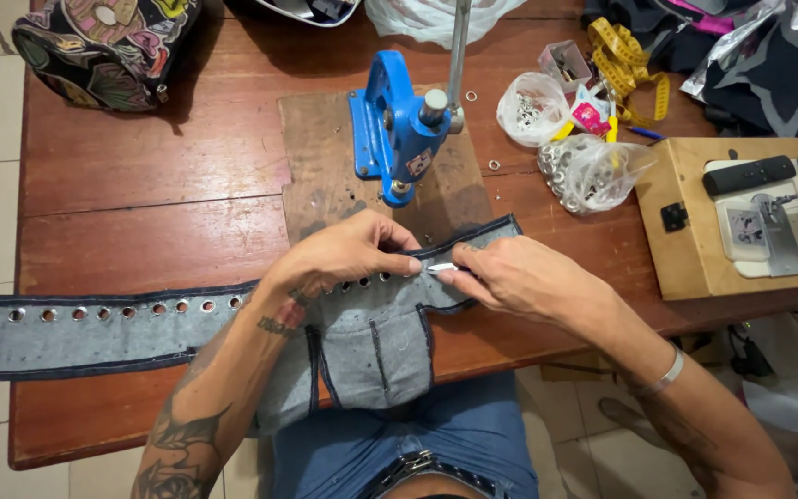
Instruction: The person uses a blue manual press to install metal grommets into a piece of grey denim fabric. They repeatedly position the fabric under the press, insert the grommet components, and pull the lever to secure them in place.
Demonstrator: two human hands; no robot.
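Note:
A long grey denim strip [94, 328] with dark edging and a row of metal eyelets lies across the wooden table [140, 203], a pocket-shaped flap hanging over the front edge. My left hand [348, 251] presses the strip down by the eyelet row. My right hand [510, 277] pinches a small pale tool or marker [441, 268] against the fabric, its tip next to my left fingertips. Just behind both hands stands a blue hand press [397, 125] on a wooden board [320, 157].
Two clear bags of metal eyelets [593, 171] lie right of the press, with a yellow tape measure [625, 65] behind. A sewing machine on a wooden base [695, 249] stands at the right edge. A patterned bag [103, 46] occupies the back left corner.

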